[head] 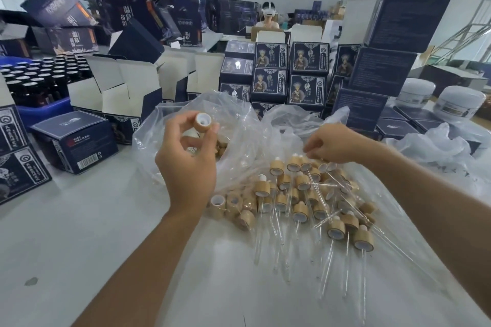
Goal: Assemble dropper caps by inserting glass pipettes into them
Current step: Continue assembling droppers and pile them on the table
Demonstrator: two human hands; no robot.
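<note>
Your left hand (187,164), centre frame, pinches one bamboo dropper cap (203,121) between thumb and fingertips, white insert facing the camera, raised above the table (66,241). Your right hand (332,144), right of centre, has its fingers curled down at the far edge of the pile of assembled droppers (313,202); can't tell if it's gripping anything. Pile lies on clear plastic sheet (279,281), glass pipettes (328,265) pointing toward the bottom of the frame. Loose empty caps (233,207) just left of the pile. Dark printed boxes (289,71) stacked across the upper frame

The left hand (190,164) pinches a bamboo dropper cap (202,121) aloft while the right hand (332,145) reaches into the pile of assembled droppers (305,202).
</note>
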